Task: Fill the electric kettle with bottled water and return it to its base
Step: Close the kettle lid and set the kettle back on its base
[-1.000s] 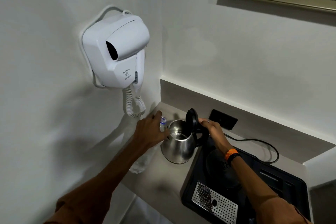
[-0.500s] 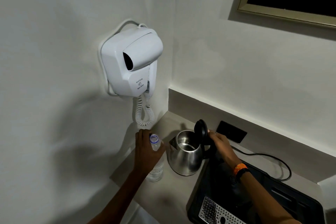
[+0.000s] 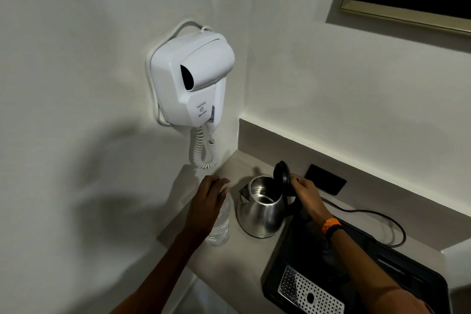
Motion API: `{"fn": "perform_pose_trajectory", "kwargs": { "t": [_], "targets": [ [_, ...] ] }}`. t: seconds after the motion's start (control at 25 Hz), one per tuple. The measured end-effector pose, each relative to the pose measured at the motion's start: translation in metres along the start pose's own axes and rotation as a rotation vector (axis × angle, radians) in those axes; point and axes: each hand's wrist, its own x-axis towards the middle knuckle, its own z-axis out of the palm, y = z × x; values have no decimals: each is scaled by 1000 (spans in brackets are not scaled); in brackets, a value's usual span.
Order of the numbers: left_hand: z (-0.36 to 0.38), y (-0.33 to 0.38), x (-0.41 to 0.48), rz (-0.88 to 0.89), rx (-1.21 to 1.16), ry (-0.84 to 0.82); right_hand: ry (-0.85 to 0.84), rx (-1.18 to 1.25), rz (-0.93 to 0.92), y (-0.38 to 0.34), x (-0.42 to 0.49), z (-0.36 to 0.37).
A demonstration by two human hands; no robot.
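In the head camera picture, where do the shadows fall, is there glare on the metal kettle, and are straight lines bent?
Head view: dim, soft light; a broad shadow lies on the white wall left of the white wall-mounted hair dryer. Head view: the shiny steel kettle shows only mild reflections, no hard glare. Head view: the gold picture frame and grey counter slant from wide-angle distortion.

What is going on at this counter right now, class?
A person is getting an electric kettle ready to fill. The right hand holds the kettle at its handle, with the lid flipped up and open. The left hand covers the top of a clear water bottle standing upright on the counter beside the kettle. The kettle sits on the counter, not on the black tray, and no water is being poured.
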Motion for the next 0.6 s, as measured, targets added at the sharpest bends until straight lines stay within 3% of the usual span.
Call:
{"fn": "perform_pose_trajectory", "kwargs": {
  "t": [0.12,0.32,0.6],
  "targets": [
    [-3,-1,-2,-44,-129,-9,15,-183,-32,-4,4,7],
    [-2,-2,-2,-82,-215,20,-18,-920,-76,-12,9,35],
    [-7,2,-8,-137,-275,40,14,-958,-69,-7,17,48]
  ]
}}
